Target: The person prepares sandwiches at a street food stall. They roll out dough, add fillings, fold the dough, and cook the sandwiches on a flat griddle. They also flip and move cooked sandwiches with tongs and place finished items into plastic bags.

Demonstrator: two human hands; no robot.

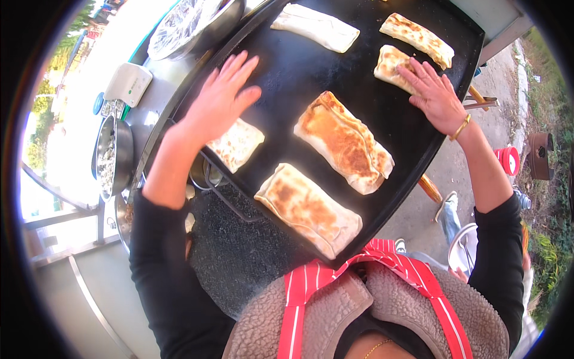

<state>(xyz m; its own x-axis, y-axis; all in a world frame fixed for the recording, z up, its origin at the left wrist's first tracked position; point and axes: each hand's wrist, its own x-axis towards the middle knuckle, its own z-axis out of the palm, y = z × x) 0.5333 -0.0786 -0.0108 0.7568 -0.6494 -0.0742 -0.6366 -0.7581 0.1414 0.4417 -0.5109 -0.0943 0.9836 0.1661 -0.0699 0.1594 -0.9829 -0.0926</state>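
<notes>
A black flat griddle (287, 85) lies before me with several folded, stuffed flatbreads on it. My right hand (432, 92) is spread, its fingertips over a lightly browned flatbread (389, 67) at the right and seemingly resting on it. Just beyond that lies a narrow browned flatbread (417, 38). Over the griddle's left side my left hand (219, 103) is open and holds nothing; a speckled flatbread (240, 146) is partly hidden beneath it. A large golden-brown flatbread (343, 143) occupies the middle, and another (309, 206) lies nearest me. Farthest off is a pale flatbread (316, 27).
Left of the griddle stand a plastic-covered metal bowl (184, 27), a white kitchen scale (132, 83) and a metal bowl of chopped filling (107, 157). A dark round plate (242, 251) sits below the griddle's handle (233, 211). A person with a white plate (462, 247) is at the right.
</notes>
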